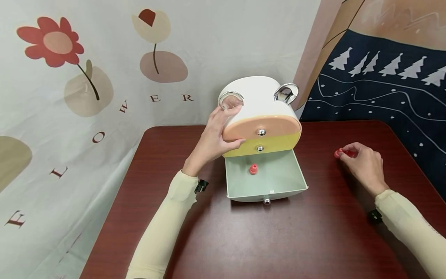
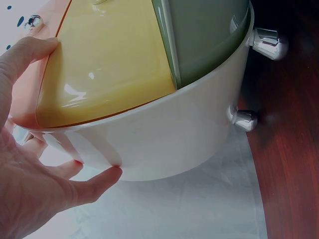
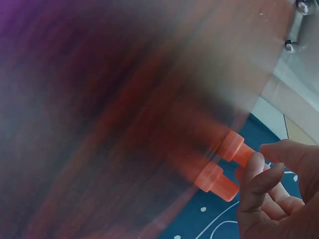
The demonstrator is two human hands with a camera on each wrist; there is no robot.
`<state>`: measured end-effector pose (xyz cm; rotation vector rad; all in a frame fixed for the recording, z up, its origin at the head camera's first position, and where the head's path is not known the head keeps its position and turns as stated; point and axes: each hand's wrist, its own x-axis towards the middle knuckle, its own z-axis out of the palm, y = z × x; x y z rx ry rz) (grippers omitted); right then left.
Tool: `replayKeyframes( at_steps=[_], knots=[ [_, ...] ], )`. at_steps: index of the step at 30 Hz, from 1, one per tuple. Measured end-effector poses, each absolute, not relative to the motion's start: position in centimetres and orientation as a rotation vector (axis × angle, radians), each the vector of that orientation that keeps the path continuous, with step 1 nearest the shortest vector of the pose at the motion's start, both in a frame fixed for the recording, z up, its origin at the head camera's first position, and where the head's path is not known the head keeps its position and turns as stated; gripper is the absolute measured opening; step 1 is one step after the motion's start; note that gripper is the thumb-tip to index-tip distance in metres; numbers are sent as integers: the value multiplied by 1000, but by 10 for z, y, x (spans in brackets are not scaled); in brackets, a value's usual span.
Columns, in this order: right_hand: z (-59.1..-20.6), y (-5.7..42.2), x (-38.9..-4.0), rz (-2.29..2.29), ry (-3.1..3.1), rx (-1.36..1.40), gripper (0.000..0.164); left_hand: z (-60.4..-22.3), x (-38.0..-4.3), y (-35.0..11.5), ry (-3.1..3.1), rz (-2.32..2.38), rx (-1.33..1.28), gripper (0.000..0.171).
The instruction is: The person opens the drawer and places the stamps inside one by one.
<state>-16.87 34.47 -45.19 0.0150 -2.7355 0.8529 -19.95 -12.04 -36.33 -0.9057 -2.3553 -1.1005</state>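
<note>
A rounded white drawer cabinet (image 1: 258,95) stands on the table, with an orange drawer (image 1: 244,130) above a yellow drawer (image 2: 104,64), both closed. Its pale green bottom drawer (image 1: 282,178) is pulled out, and one small red stepped plastic piece (image 1: 253,169) stands inside. My left hand (image 1: 212,139) grips the cabinet's left side, thumb on the front and fingers along the white shell. Off to the cabinet's right, my right hand (image 1: 366,164) pinches one red piece (image 3: 236,147) by its narrow end. A second such piece (image 3: 217,181) stands beside it on the table.
Two round silver-rimmed ears (image 1: 287,93) stick out from the cabinet top. Silver knobs (image 1: 266,201) protrude from the drawers, and silver feet (image 2: 244,119) from the base. Behind the brown table (image 1: 299,240) hang a flower-print cloth (image 1: 216,42) and a dark blue tree-print cloth (image 1: 369,89).
</note>
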Motion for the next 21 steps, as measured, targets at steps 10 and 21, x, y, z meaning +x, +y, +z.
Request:
replayKeyframes(
  at_steps=[10, 21],
  knots=[
    [-454, 348, -174, 858, -2752, 37, 24, -361, -198, -119, -2365, -1096, -897, 88],
    [-454, 347, -173, 864, -2752, 41, 21, -361, -198, -120, -2382, -1091, -885, 88]
  ],
)
